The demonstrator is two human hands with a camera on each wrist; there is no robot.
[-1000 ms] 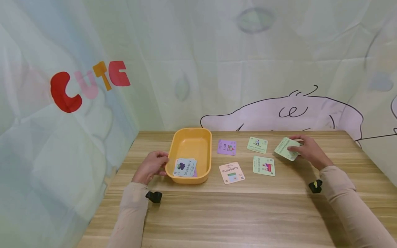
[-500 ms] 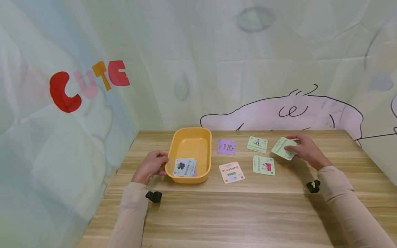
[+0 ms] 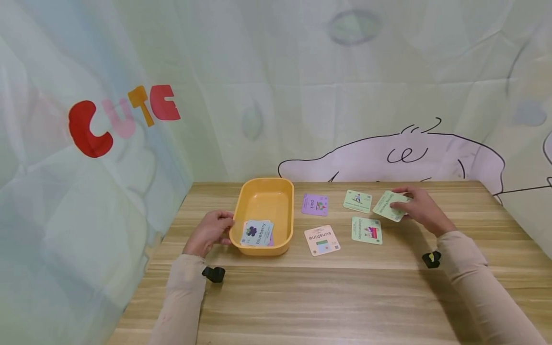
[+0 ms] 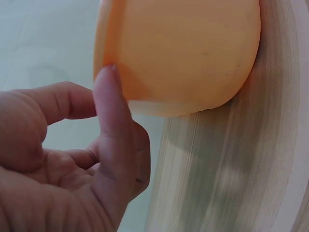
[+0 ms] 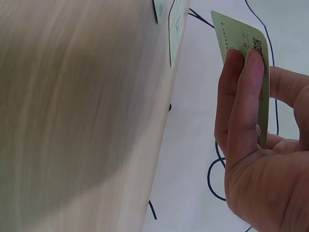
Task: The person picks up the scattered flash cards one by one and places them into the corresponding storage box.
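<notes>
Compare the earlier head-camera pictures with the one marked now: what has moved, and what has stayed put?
The right hand, pinching a green card, has carried it leftward, toward the other cards. The left hand still rests against the yellow tray. The blueberry card in the tray and the four cards lying on the table have not shifted.

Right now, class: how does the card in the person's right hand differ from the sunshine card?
The green card is pinched in the right hand, lifted off the table; the sunshine card lies flat, untouched. The green card is green; the sunshine card is whitish. Both are squarish, round-cornered.
</notes>
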